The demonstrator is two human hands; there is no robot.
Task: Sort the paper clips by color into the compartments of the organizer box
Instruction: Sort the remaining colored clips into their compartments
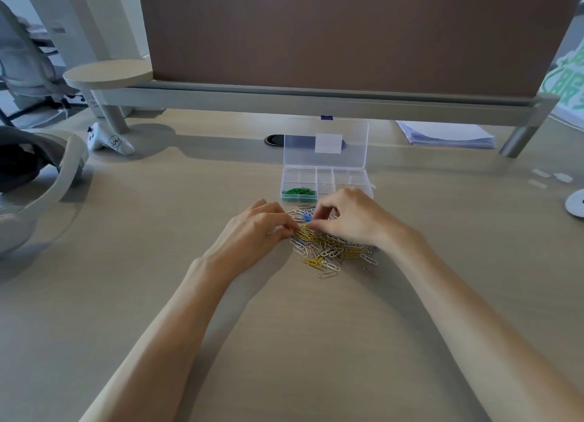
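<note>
A clear organizer box (pixel 325 176) stands open on the desk, its lid upright behind it. Green paper clips (pixel 298 192) fill its near-left compartment; the other compartments look bare. In front of the box lies a loose pile of paper clips (pixel 328 252), yellow, white and silver, with a few blue paper clips (pixel 306 216) at its far edge. My left hand (pixel 256 229) rests on the pile's left side, fingertips pinched on yellow paper clips (pixel 303 232). My right hand (pixel 350 216) hovers over the pile's far right, fingers pinched together at the clips; what it holds is hidden.
A brown partition (pixel 347 33) on a grey rail closes the desk's far side. A white headset (pixel 41 181) and a white controller (pixel 109 140) lie at the left. A paper stack (pixel 445 134) sits far right, a white disc (pixel 575 203) at the right edge.
</note>
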